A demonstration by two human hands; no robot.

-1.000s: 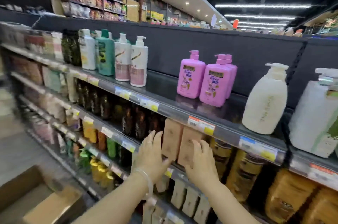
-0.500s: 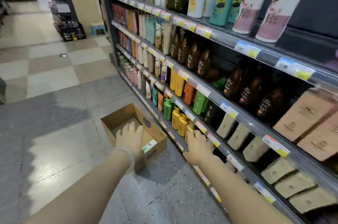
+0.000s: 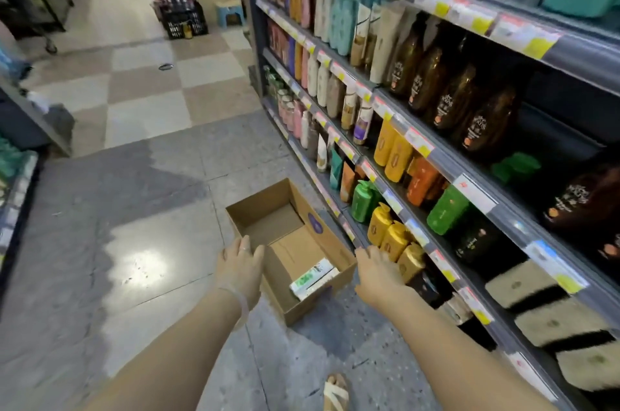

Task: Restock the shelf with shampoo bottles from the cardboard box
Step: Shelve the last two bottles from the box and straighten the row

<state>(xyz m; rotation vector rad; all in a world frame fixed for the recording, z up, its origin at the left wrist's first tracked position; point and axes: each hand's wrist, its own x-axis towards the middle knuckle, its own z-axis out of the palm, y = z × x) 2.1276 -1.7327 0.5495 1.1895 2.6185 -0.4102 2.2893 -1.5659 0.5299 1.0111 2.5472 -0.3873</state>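
Over the cardboard box, both hands open: left hand, right hand.

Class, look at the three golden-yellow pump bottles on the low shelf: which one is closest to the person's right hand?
The golden bottle nearest the camera, at the near end of the row, just beyond the right hand; the other two stand farther along the shelf.
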